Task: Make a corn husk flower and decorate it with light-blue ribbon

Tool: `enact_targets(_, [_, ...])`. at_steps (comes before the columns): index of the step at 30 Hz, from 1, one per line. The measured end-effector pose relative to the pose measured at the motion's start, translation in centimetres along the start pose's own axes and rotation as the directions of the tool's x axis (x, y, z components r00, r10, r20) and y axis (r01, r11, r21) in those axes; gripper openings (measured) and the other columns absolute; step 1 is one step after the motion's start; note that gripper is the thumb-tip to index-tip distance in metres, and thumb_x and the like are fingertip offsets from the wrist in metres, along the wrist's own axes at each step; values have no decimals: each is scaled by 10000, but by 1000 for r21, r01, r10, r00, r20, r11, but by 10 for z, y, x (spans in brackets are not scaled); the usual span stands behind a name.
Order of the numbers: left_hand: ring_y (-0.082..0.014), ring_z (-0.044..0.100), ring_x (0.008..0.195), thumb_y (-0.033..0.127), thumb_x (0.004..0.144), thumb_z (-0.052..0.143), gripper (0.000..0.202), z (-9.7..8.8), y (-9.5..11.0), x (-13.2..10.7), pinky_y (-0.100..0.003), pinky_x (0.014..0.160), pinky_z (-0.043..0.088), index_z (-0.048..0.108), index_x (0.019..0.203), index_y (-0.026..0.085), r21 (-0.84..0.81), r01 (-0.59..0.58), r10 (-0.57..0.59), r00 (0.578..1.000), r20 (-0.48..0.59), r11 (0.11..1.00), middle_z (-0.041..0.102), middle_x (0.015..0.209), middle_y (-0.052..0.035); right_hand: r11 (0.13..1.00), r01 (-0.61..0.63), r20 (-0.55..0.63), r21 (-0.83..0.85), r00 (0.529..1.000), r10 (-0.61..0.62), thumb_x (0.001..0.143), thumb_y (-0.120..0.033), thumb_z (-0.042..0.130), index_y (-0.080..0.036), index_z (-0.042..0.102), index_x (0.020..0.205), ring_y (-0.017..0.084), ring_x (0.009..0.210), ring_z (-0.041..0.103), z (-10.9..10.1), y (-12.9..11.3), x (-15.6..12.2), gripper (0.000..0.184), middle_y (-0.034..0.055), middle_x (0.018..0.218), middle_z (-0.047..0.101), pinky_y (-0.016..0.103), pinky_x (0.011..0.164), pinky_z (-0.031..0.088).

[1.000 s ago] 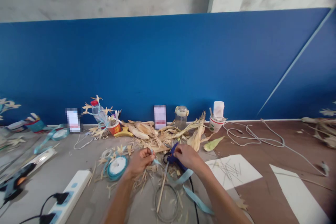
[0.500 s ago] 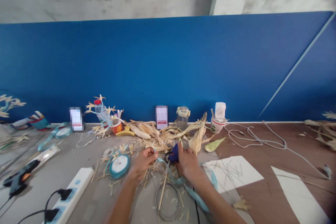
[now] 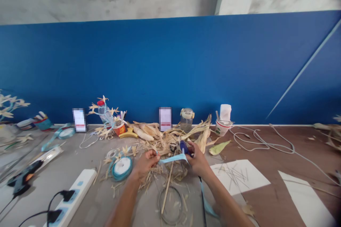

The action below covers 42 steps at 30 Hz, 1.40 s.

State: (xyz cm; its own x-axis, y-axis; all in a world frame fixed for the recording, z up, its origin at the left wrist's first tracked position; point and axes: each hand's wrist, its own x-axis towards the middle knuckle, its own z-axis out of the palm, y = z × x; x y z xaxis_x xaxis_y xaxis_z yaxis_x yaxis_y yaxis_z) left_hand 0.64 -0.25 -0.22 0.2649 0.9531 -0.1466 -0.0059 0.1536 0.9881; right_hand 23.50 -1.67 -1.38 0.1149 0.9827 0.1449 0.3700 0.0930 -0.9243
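My left hand (image 3: 145, 165) pinches one end of a light blue ribbon (image 3: 172, 159). My right hand (image 3: 197, 161) pinches the ribbon's other side, and the strip is stretched level between the two hands. A dark blue glue gun (image 3: 183, 147) lies just above my right hand, touching its fingers. The rest of the ribbon trails down past my right wrist toward the table's near edge. Under my hands lie dried corn husks (image 3: 160, 142), a thin wooden stick (image 3: 167, 191) and a coil of wire (image 3: 170, 207).
A ribbon spool (image 3: 122, 167) sits left of my left hand. A white power strip (image 3: 71, 198) and a black glue gun (image 3: 22, 181) lie at the left. A glass jar (image 3: 186, 120), a paper cup (image 3: 221, 126), white cable (image 3: 261, 142) and white paper sheets (image 3: 237, 175) are behind and right.
My right hand left the blue glue gun's handle and took the ribbon. The ribbon, slack before, is now pulled taut between both hands.
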Motion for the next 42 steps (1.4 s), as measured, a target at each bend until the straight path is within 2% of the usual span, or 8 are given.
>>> enact_targets(7, [-49, 325, 424, 474, 547, 733, 392, 0, -5, 2, -210, 445, 195, 539, 669, 156, -43, -12, 12, 1000, 7, 999, 438, 493, 75, 991, 129, -275, -21, 953, -130, 660, -255, 559, -159, 382, 1222, 270, 1079, 505, -7, -17, -2, 598, 152, 1177, 521, 454, 939, 376])
enact_targets(13, [-50, 326, 425, 475, 554, 733, 400, -1, -6, 2, -211, 447, 195, 541, 682, 149, -54, -17, 18, 1000, 10, 998, 438, 496, 73, 873, 16, -125, 487, 991, 52, 645, -352, 636, -197, 346, 1199, 242, 876, 605, -5, -10, 13, 645, 101, 1000, 605, 401, 754, 488])
enact_targets(19, [-50, 319, 409, 505, 547, 726, 417, -4, -10, 6, -213, 441, 196, 533, 662, 155, -35, -11, 13, 999, 46, 999, 430, 480, 76, 926, 150, -239, 345, 969, -68, 658, -302, 634, -184, 299, 1254, 231, 979, 567, -13, -9, 28, 694, 109, 1069, 561, 427, 906, 418])
enact_targets(23, [-53, 319, 410, 483, 558, 724, 390, -3, -12, 6, -214, 441, 189, 532, 655, 158, -49, -20, 22, 999, 36, 999, 425, 477, 75, 936, 210, -220, 284, 964, -149, 664, -258, 636, -197, 291, 1285, 222, 1014, 559, -15, -18, 30, 713, 113, 1112, 556, 423, 931, 405])
enact_targets(31, [-59, 310, 416, 441, 557, 724, 354, -3, -7, 3, -213, 450, 198, 538, 682, 167, -23, 1, 0, 1000, 13, 1000, 430, 473, 82, 656, -41, 48, 753, 999, 7, 663, -417, 658, -203, 557, 1004, 278, 900, 627, -40, -32, 35, 415, 91, 928, 656, 421, 709, 529])
enact_targets(33, [-65, 324, 437, 418, 547, 731, 339, -1, -5, 2, -216, 460, 209, 531, 661, 169, 8, 6, -6, 1000, 11, 1000, 442, 491, 74, 626, 2, 6, 780, 1000, -11, 654, -400, 670, -203, 582, 979, 273, 893, 629, -57, -34, 42, 391, 87, 935, 658, 413, 706, 528])
enact_targets(38, [-79, 358, 475, 377, 532, 740, 309, 4, -1, 0, -222, 476, 222, 517, 608, 177, 82, 11, -14, 999, 39, 997, 467, 515, 57, 671, 116, -162, 733, 987, 6, 668, -406, 642, -203, 607, 973, 264, 905, 617, -88, -44, 49, 368, 87, 938, 657, 405, 741, 508])
enact_targets(42, [-66, 310, 436, 426, 532, 729, 338, 5, -1, 1, -223, 457, 204, 512, 611, 180, 50, 13, -14, 999, 35, 999, 440, 492, 69, 783, -47, 66, 621, 998, 7, 732, -564, 462, -190, 632, 920, 268, 853, 624, -67, -51, 17, 452, 100, 826, 662, 389, 692, 510])
